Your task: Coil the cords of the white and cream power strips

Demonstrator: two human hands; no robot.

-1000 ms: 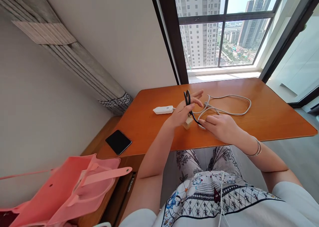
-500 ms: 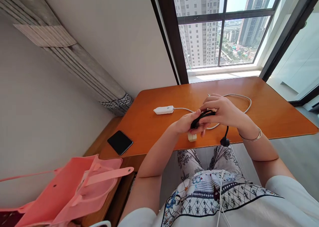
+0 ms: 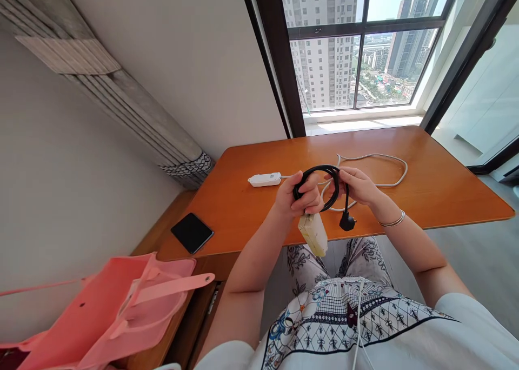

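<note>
Between my hands, above the near part of the wooden table, is a coiled black power cord (image 3: 334,192). My left hand (image 3: 302,195) is closed around the left side of the coil. The right side is pinched by my right hand (image 3: 352,183). A black plug (image 3: 347,221) dangles from the coil below my right hand. Under my left hand hangs a cream-coloured power strip (image 3: 313,235), tilted, past the table's near edge; its sockets cannot be made out. Behind my hands a white cable (image 3: 391,156) lies looped on the table.
On the wooden table (image 3: 446,191) a white elongated block (image 3: 264,179) lies left of my hands. A black phone (image 3: 192,233) rests near the left edge. A pink bag (image 3: 117,305) stands at lower left. Beyond the table is a window (image 3: 357,61).
The black cord, bunched in my hands before, now shows as a round loop. The power strip has come into fuller view below my left hand, and the plug has shifted left.
</note>
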